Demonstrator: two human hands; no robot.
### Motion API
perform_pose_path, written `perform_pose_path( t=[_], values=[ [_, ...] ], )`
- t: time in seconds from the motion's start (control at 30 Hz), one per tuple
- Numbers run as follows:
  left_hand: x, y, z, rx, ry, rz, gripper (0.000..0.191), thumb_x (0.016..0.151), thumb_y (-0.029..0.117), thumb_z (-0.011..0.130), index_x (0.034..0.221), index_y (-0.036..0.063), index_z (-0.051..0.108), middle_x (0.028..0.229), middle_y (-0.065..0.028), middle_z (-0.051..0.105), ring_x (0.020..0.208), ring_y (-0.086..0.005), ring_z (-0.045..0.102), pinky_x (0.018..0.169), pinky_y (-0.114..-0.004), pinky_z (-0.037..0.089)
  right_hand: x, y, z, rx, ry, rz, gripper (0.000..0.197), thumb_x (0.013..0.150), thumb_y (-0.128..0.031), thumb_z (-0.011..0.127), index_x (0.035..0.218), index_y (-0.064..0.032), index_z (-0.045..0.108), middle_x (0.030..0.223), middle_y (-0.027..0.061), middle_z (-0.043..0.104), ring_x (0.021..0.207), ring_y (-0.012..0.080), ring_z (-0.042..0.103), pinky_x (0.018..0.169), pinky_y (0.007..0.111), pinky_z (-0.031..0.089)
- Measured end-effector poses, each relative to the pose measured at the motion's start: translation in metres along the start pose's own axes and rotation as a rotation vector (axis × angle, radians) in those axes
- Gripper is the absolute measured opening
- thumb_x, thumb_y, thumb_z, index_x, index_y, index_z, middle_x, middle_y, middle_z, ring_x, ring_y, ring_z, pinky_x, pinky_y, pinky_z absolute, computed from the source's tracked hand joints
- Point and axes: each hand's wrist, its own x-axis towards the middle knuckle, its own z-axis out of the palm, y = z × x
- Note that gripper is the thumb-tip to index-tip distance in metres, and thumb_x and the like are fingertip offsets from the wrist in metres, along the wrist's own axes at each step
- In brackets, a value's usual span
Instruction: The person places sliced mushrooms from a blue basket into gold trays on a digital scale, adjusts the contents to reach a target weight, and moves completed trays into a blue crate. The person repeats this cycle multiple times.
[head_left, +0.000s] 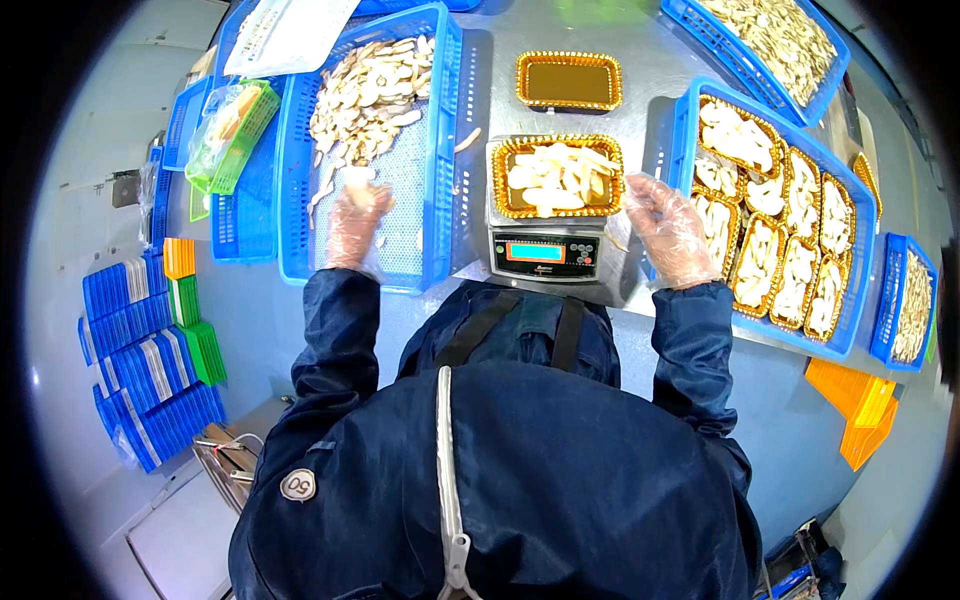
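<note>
My left hand (358, 229), in a clear plastic glove, is low inside a blue perforated crate (409, 187). Its fingers are closed on pale slices (359, 177) that look like mushroom; how many is hidden. A heap of similar slices (375, 90) fills the crate's far end. In front of me a digital scale (545, 255) with a lit display bears a gold plastic tray (501, 196) partly filled with slices (562, 176). At that tray's right rim is my gloved right hand (667, 229), fingers bent and slightly apart, with nothing visible in them.
Behind the scale lies a bare gold tray (568, 81). To the right, a blue crate (862, 247) holds several filled gold trays. Another blue crate (814, 105) of slices is at the far right. A green basket (251, 131) and a white bag (289, 34) sit at left.
</note>
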Motion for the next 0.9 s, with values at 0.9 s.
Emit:
perform_pose_path(
  t=[0.9],
  values=[
    [-0.017,0.178,0.056,-0.494,-0.928,0.194,0.046,0.098,0.032,0.073,0.135,0.0072,0.062,0.097,-0.0016,0.067,0.082,-0.0108,0.062,0.069,-0.027,0.053,0.008,-0.062,0.032,0.807,-0.066,0.012,0.047,0.095,-0.004,0.074,0.139,-0.0047,0.059,0.132,0.0073,0.066,0.118,0.0169,0.064,0.102,0.031,0.053]
  ],
)
